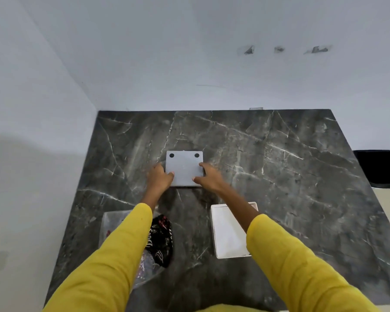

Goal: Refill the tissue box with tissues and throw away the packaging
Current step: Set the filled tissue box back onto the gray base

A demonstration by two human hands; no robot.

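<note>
Both hands' grip [160, 176] [208, 177] on grey tissue box [184, 168] (underside up).

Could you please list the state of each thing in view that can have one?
Grey box: flat on the counter, gripped on both sides, two black dots up.
Left hand: grasping the box's left edge.
Right hand: grasping the box's right edge.
White tray: lying open, apart from the box.
Plastic packet: crumpled under the left sleeve.

Both hands [185, 176] grip the grey box [184, 167] (two black dots).
</note>
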